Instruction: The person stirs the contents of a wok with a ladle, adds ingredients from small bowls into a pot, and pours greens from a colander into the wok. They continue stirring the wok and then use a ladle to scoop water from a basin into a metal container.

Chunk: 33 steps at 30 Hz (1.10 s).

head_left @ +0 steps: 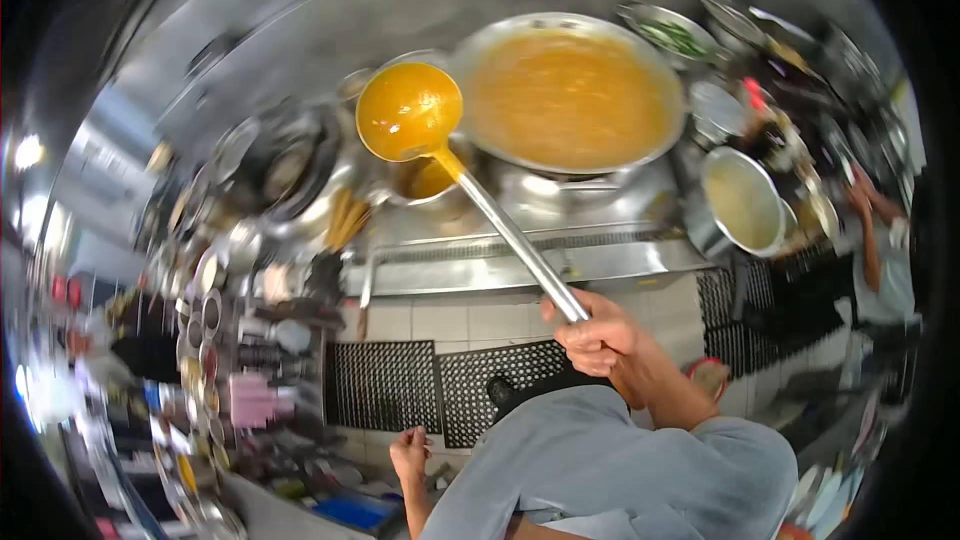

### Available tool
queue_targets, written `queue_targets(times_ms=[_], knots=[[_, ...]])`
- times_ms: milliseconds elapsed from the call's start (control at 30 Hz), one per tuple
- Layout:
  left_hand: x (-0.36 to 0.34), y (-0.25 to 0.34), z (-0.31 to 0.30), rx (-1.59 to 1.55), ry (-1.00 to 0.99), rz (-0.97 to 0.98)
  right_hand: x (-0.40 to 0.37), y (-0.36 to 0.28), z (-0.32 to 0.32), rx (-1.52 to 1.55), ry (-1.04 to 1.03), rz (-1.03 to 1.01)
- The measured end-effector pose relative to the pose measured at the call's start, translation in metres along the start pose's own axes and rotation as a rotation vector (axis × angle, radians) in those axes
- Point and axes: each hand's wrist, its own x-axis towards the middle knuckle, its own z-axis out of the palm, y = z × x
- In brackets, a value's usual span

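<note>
We grip one ladle [505, 227] in our right hand [597, 335], the fingers closed around the end of its handle. Our left hand [409, 453] hangs low at our side, small and blurred; the fingers look bent, but we cannot tell whether it is open or closed. The ladle's bowl, coated orange, is raised above the surface [625, 223], just left of one wide pan [674, 105] in our view. Motion blurs the orange liquid [570, 90] in that pan, so we cannot make out what is in it. The ladle covers part of one small pot [425, 202] that also holds something orange. Right of the pan stands one tall pot [708, 225] with pale yellow contents, and behind the pan's right edge sits one bowl [655, 13] of greens. Left of the ladle we see a bundle of brown sticks [347, 218], too blurred to count. On the floor, two black mats [380, 380] lie side by side, the second partly hidden by our body. At the far right, one other person [885, 275] is partly cut off by the dark lens edge.
</note>
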Motion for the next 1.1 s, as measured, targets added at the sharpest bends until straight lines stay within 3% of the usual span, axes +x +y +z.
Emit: queue_targets(times_ms=[33, 167, 267, 333, 400, 433, 567, 833, 933, 1100], knots=[[-0.002, 0.029, 0.019, 0.178, -0.032, 0.008, -0.016, -0.017, -0.008, -0.064, 0.099, -0.068], [0.018, 0.061, 0.083, 0.215, -0.322, 0.178, -0.056, -0.093, -0.054, -0.491, 0.467, -0.171], [0.011, 0.115, 0.136, 0.347, -0.301, 0.353, -0.060, -0.158, -0.087, -0.946, 0.792, -0.239], [0.005, 0.143, 0.156, 0.450, -0.318, 0.459, -0.050, -0.192, -0.117, -1.031, 0.851, -0.347], [0.005, 0.157, 0.170, 0.480, -0.316, 0.599, -0.036, -0.228, -0.138, -1.162, 0.885, -0.301], [-0.001, 0.169, 0.175, 0.420, -0.350, 0.419, -0.026, -0.245, -0.148, -1.225, 0.902, -0.281], [0.011, 0.184, 0.192, 0.417, -0.350, 0.873, 0.017, -0.287, -0.200, -1.411, 0.988, -0.236], [0.029, 0.251, 0.202, 0.319, -0.439, 0.636, 0.115, -0.303, -0.216, -1.489, 0.962, -0.067], [0.050, 0.249, 0.210, 0.289, -0.392, 0.813, 0.139, -0.296, -0.190, -1.512, 0.872, -0.013], [0.066, 0.258, 0.222, 0.263, -0.442, 0.847, 0.142, -0.276, -0.172, -1.767, 0.721, 0.060]])
